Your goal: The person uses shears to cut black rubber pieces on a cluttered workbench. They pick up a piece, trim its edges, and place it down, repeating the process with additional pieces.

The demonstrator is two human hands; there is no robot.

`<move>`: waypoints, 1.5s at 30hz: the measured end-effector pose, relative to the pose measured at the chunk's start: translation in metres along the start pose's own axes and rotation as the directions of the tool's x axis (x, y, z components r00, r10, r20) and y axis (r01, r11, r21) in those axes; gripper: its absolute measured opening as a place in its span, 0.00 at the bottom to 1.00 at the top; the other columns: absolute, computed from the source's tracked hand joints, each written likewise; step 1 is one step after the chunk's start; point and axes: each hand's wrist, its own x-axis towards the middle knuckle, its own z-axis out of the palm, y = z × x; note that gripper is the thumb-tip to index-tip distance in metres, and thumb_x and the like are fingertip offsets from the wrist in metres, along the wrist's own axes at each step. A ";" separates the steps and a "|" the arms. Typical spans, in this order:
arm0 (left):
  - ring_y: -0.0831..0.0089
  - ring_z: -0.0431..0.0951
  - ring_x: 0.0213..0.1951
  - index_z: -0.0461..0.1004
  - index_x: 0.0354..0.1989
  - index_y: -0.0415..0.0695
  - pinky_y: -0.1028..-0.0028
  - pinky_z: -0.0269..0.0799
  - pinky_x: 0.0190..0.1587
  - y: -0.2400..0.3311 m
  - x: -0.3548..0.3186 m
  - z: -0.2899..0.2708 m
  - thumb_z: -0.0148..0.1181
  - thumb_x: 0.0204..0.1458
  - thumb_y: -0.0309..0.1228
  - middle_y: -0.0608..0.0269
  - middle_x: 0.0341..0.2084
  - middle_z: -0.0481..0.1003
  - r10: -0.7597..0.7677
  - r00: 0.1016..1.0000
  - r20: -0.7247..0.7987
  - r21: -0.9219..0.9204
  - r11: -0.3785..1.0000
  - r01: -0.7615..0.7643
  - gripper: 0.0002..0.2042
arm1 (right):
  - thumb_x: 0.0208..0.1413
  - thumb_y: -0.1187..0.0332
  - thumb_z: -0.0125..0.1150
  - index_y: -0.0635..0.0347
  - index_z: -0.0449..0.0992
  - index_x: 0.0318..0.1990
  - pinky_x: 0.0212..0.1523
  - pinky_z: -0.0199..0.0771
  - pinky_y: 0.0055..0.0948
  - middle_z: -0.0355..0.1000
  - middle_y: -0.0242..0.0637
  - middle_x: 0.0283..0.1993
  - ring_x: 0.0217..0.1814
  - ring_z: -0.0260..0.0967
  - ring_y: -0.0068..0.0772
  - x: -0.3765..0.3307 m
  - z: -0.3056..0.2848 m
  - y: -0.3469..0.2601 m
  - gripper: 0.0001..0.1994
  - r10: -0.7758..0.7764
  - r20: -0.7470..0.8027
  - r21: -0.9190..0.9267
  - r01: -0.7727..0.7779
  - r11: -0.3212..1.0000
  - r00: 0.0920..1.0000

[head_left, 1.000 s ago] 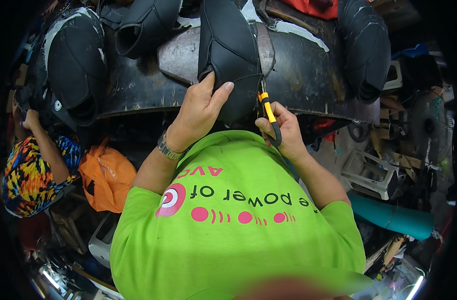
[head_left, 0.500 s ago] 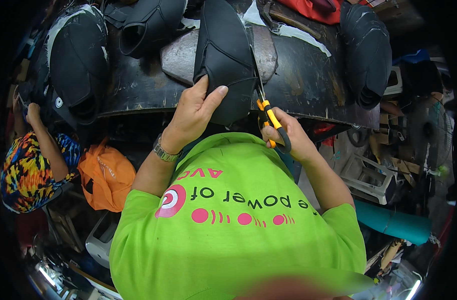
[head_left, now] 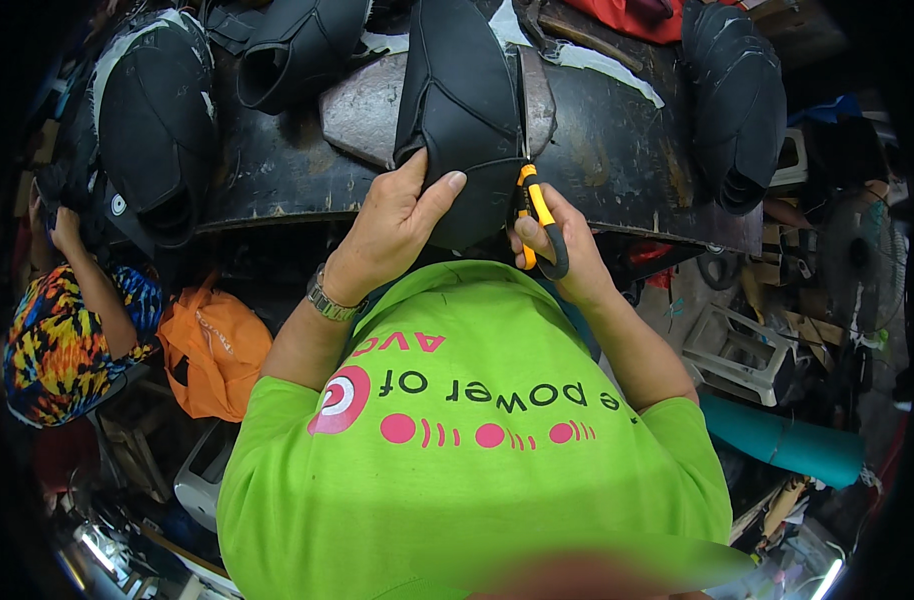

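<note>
A black moulded leather piece (head_left: 467, 110) lies on a worn dark workbench (head_left: 617, 150). My left hand (head_left: 392, 225) presses on its near edge, thumb spread to the right. My right hand (head_left: 562, 245) is shut on scissors with yellow and black handles (head_left: 537, 220). Their blades point away from me along the piece's right edge. A metal watch (head_left: 327, 298) sits on my left wrist. My green shirt fills the lower picture.
More black moulded pieces lie at the bench's left (head_left: 157, 130), back (head_left: 297, 45) and right (head_left: 732, 100). Another person in a multicoloured shirt (head_left: 57, 340) sits at the left. An orange bag (head_left: 212, 350) hangs under the bench. A teal roll (head_left: 777, 440) and white crate (head_left: 732, 350) lie to the right.
My right hand has slid the scissors forward along the piece's right edge. The left hand has shifted slightly on the near edge.
</note>
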 end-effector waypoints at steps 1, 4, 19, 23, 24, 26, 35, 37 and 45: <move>0.79 0.77 0.38 0.70 0.55 0.34 0.78 0.74 0.42 0.000 0.000 0.000 0.52 0.66 0.33 0.60 0.39 0.79 -0.001 1.000 -0.003 -0.003 1.000 0.001 0.16 | 0.56 0.55 0.69 0.57 0.67 0.37 0.25 0.66 0.14 0.65 0.25 0.26 0.23 0.63 0.11 0.001 0.000 0.000 0.18 0.001 0.001 -0.004 -0.001 1.000 1.000; 0.79 0.77 0.38 0.70 0.55 0.34 0.78 0.74 0.42 -0.001 0.002 0.000 0.52 0.66 0.33 0.61 0.39 0.79 -0.022 1.000 0.013 0.031 0.999 0.022 0.16 | 0.55 0.57 0.71 0.57 0.67 0.36 0.24 0.65 0.14 0.65 0.25 0.26 0.22 0.62 0.11 0.002 -0.002 0.000 0.18 0.017 -0.029 -0.008 -0.017 1.000 0.999; 0.77 0.64 0.21 0.70 0.37 0.33 0.72 0.62 0.24 -0.007 0.000 0.005 0.55 0.64 0.35 0.59 0.17 0.68 0.118 0.992 -0.053 -0.021 0.993 -0.119 0.14 | 0.55 0.56 0.70 0.59 0.69 0.35 0.22 0.68 0.18 0.68 0.27 0.22 0.20 0.66 0.15 -0.005 -0.004 -0.007 0.18 0.117 0.028 0.041 -0.118 0.992 0.993; 0.76 0.64 0.21 0.69 0.36 0.33 0.71 0.62 0.24 -0.008 0.000 0.003 0.56 0.63 0.36 0.57 0.17 0.67 0.142 0.987 -0.072 0.012 0.990 -0.141 0.14 | 0.56 0.56 0.69 0.58 0.70 0.35 0.23 0.68 0.18 0.68 0.28 0.23 0.21 0.67 0.16 -0.009 -0.006 -0.014 0.17 0.131 0.013 -0.025 -0.131 0.991 0.991; 0.76 0.63 0.21 0.69 0.35 0.33 0.71 0.62 0.24 -0.008 -0.001 0.004 0.56 0.63 0.36 0.56 0.17 0.66 0.137 0.985 -0.100 -0.024 0.990 -0.140 0.15 | 0.56 0.56 0.69 0.58 0.70 0.35 0.23 0.68 0.18 0.68 0.28 0.23 0.21 0.67 0.17 -0.010 -0.007 -0.016 0.16 0.142 -0.001 -0.032 -0.142 0.989 0.990; 0.75 0.62 0.21 0.68 0.33 0.33 0.70 0.61 0.24 -0.008 -0.001 0.004 0.56 0.63 0.36 0.55 0.17 0.65 0.122 0.986 -0.111 -0.046 0.991 -0.128 0.15 | 0.56 0.56 0.69 0.58 0.70 0.36 0.23 0.67 0.17 0.69 0.28 0.23 0.21 0.67 0.17 -0.011 -0.009 -0.019 0.16 0.157 0.031 -0.069 -0.155 0.986 0.987; 0.81 0.75 0.39 0.69 0.56 0.33 0.78 0.73 0.43 -0.009 -0.003 -0.004 0.52 0.65 0.31 0.61 0.40 0.79 -0.049 0.997 0.065 0.040 0.998 0.046 0.16 | 0.56 0.53 0.69 0.58 0.68 0.39 0.22 0.66 0.16 0.67 0.27 0.23 0.19 0.64 0.15 0.001 0.002 -0.013 0.20 0.113 -0.031 0.016 -0.113 0.993 0.993; 0.81 0.75 0.39 0.69 0.56 0.33 0.78 0.73 0.44 -0.010 -0.004 -0.005 0.52 0.65 0.31 0.61 0.40 0.79 -0.047 0.997 0.057 0.021 0.999 0.046 0.16 | 0.55 0.53 0.71 0.56 0.68 0.35 0.20 0.64 0.16 0.67 0.27 0.22 0.18 0.63 0.14 0.002 0.005 -0.010 0.20 0.095 -0.047 0.057 -0.092 0.994 0.994; 0.70 0.75 0.28 0.70 0.45 0.33 0.70 0.71 0.33 -0.008 -0.002 0.002 0.60 0.60 0.36 0.51 0.26 0.75 0.114 0.993 -0.027 -0.046 0.992 -0.115 0.16 | 0.55 0.54 0.71 0.57 0.68 0.36 0.19 0.63 0.15 0.66 0.26 0.21 0.18 0.62 0.12 -0.001 0.011 -0.001 0.20 0.020 -0.070 0.125 -0.011 0.992 0.997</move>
